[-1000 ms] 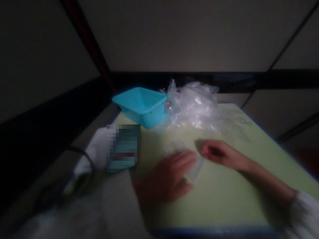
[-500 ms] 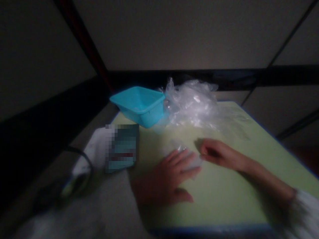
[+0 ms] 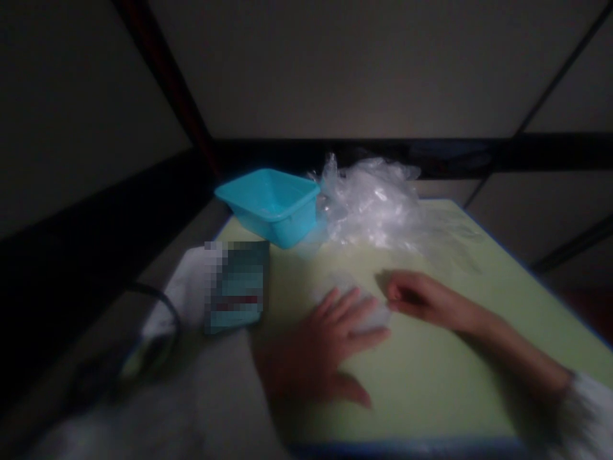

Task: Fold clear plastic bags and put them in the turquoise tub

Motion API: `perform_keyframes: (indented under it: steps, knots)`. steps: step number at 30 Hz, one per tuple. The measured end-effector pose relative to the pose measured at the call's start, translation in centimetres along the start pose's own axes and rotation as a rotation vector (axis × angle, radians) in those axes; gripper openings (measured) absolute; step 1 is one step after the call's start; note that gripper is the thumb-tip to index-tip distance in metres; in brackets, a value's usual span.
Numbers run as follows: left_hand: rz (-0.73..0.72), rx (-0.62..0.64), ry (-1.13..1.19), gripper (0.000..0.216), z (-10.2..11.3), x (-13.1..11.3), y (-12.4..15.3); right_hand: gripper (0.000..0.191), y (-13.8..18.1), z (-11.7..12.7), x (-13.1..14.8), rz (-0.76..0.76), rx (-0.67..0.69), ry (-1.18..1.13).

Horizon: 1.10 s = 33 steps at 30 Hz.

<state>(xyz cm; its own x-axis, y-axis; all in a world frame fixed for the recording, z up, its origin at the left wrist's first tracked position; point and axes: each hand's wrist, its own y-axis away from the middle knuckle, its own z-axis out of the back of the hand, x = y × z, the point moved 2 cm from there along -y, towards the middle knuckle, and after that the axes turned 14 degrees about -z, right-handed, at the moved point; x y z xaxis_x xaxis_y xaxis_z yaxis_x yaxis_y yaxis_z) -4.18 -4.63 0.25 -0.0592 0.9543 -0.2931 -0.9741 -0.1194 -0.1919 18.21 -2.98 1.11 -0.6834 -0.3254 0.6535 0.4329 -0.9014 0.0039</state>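
My left hand [image 3: 330, 345] lies flat with its fingers spread, pressing on a small clear plastic bag [image 3: 345, 281] on the table. Part of the bag is hidden beneath the fingers. To the right, my right hand [image 3: 416, 294] rests on its side with the fingers curled in. Its fingertips are at the right edge of the bag, and they seem to pinch it there, though the picture is dim and soft.
The pale green table [image 3: 431, 402] has a blue edge. A turquoise plastic basin [image 3: 287, 223] stands at the back left, beside a heap of clear plastic bags [image 3: 373, 198]. A blurred-out flat object [image 3: 239, 287] lies near my left sleeve. Walls rise behind the table.
The small bag looks flatter under my left hand, with less shine at its top. My left thumb sits slightly lower; my right hand has barely moved.
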Motion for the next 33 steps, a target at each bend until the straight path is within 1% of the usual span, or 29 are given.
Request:
perform_keyframes:
  steps: [6,10,18,25,30,33]
  knots:
    - [0.145,-0.020,-0.065,0.069,-0.3,2.3,0.4,0.017,-0.1,0.0,0.0,-0.008,0.007,0.008]
    - [0.193,-0.003,-0.086,0.066,-0.3,3.3,0.9,0.017,-0.1,-0.1,-0.2,-0.010,0.010,0.001]
    - [0.207,-0.009,-0.113,0.068,-0.2,3.5,0.9,0.017,-0.1,0.0,-0.3,-0.016,0.017,-0.007]
    - [0.242,0.032,-0.148,0.068,-0.3,3.5,0.9,0.019,-0.2,-0.1,-0.4,-0.014,0.018,-0.031]
    - [0.287,0.057,-0.188,0.081,0.2,3.9,1.9,0.019,0.0,0.0,-0.2,-0.028,0.027,-0.038]
    - [0.311,0.069,-0.205,0.083,0.6,4.3,2.8,0.017,0.1,0.2,-0.1,-0.046,0.040,-0.069]
